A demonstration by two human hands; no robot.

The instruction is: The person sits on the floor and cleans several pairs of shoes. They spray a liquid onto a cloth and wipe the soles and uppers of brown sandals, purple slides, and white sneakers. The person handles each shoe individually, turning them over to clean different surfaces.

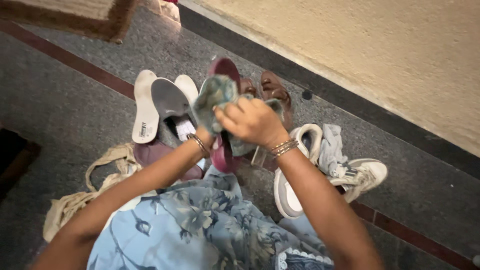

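Holding: you grip a maroon rubber slipper [223,150] upright between your hands, its toe end pointing away from you and its heel down by your lap.
Right hand: your right hand [251,121] is curled shut over a blue-green mottled cloth [216,96], pressing it against the slipper's face; bangles circle that wrist.
Left hand: your left hand [206,131] is mostly hidden behind the cloth and slipper, so you cannot tell how its fingers lie; it sits at the slipper's left edge, a bracelet on the wrist.
Cloth: it bunches over the upper half of the slipper and trails under your right palm.
Floor left: a white foam insole [145,106] lies flat beside a grey insole [169,98], with a white sneaker [186,109] partly under them, near the slipper.
Floor behind: a pair of brown leather sandals [274,90] rests just beyond your right hand, close to the dark skirting of the cream wall [380,55].
Floor right: a grey-and-white sneaker [292,175] lies just beside your right forearm, a pale grey rag [331,147] draped next to it, and a second white sneaker [364,175] further out.
Near lap: a beige fabric bag with loop handles [95,185] slumps on the speckled grey stone floor [65,110] beside your blue floral garment [200,225].
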